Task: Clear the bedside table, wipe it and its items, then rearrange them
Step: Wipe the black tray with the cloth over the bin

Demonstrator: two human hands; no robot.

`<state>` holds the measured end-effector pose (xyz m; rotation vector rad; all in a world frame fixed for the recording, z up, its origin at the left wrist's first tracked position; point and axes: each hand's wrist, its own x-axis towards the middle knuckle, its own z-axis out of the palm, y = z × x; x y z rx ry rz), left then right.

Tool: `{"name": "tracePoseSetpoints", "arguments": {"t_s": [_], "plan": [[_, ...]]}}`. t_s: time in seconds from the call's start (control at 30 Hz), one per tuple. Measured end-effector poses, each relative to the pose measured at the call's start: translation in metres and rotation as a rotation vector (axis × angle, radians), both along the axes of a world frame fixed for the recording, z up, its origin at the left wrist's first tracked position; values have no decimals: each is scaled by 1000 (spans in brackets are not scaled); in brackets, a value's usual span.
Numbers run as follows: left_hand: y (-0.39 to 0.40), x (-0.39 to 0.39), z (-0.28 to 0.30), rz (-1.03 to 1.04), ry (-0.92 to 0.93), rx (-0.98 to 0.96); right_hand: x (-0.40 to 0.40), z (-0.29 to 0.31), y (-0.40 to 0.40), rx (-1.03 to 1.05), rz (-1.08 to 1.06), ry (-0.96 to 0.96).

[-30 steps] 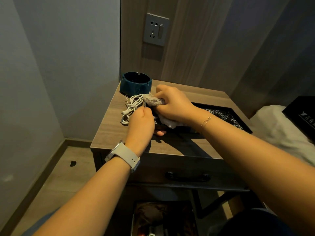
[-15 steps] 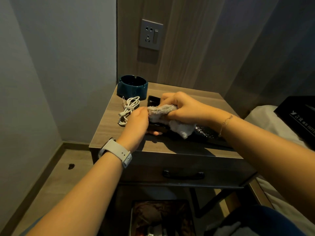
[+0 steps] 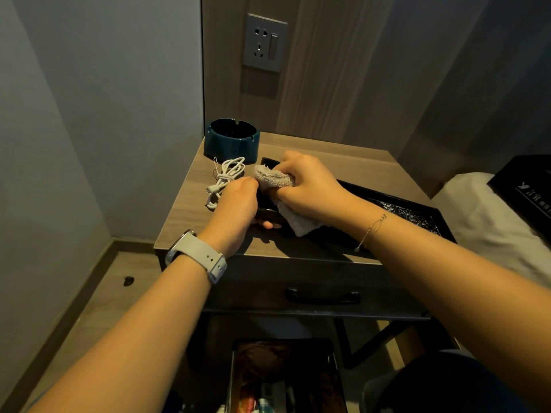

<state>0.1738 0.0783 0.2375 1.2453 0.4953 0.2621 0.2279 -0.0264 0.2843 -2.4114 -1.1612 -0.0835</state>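
A black tray [image 3: 417, 211] lies on the wooden bedside table [image 3: 343, 156]. My right hand [image 3: 310, 186] grips a bunched grey cloth [image 3: 277, 178] and presses it into the tray's left end. My left hand [image 3: 238, 204] holds the tray's left edge, with a fingertip showing underneath. A coiled white cable [image 3: 226, 177] lies just left of my hands. Behind it stands a dark teal ashtray [image 3: 232, 141] at the table's back left corner.
A wall socket [image 3: 264, 43] sits on the panel above the table. The drawer with a black handle [image 3: 323, 296] is below the top. A bin [image 3: 286, 377] with rubbish stands underneath. White bedding [image 3: 489, 222] and a black box [image 3: 524, 186] lie to the right.
My right hand slid the cloth to the right along the tray half a second ago and has now come back to its left end. My left hand stays on the tray's left edge.
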Motion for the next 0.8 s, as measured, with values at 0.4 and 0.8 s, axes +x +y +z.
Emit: {"name": "tracePoseSetpoints", "arguments": {"t_s": [0.4,0.8], "plan": [[8,-1,-7,-236,-93,326,-8,5,-22,-120,301,252],[10,-3,-13,-341,-178,341,-3,17,-78,-414,412,46]]}}
